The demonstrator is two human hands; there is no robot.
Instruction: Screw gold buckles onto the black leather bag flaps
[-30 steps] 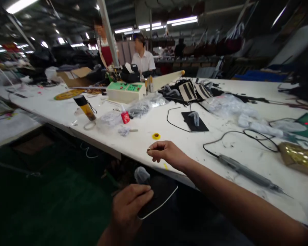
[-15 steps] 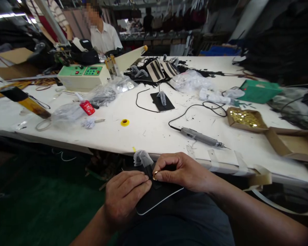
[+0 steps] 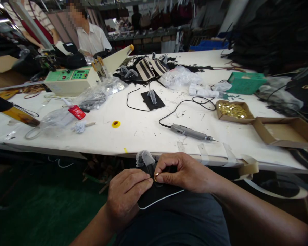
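A black flat panel (image 3: 161,197) with a pale edge rests over my lap at the table's front edge. From it rises a black strap (image 3: 150,169), its end wrapped in crumpled clear plastic (image 3: 145,158). My left hand (image 3: 128,192) is closed over the panel's left side, its fingertips beside the strap. Between thumb and forefinger, my right hand (image 3: 183,172) pinches a small shiny gold metal fitting (image 3: 156,177) against the strap. Those fingers partly hide the fitting, so its exact shape is unclear.
On the white table (image 3: 143,138) lie a corded grey electric screwdriver (image 3: 191,132), a yellow tape roll (image 3: 116,124), a red bottle (image 3: 77,112) and another black panel (image 3: 157,102). A box of gold fittings (image 3: 234,111) stands right. A person (image 3: 92,39) is behind a control-panel machine (image 3: 72,82).
The view has swung slightly right, so the table's contents sit further left. Both hands keep nearly the same hold on the panel and gold fitting.
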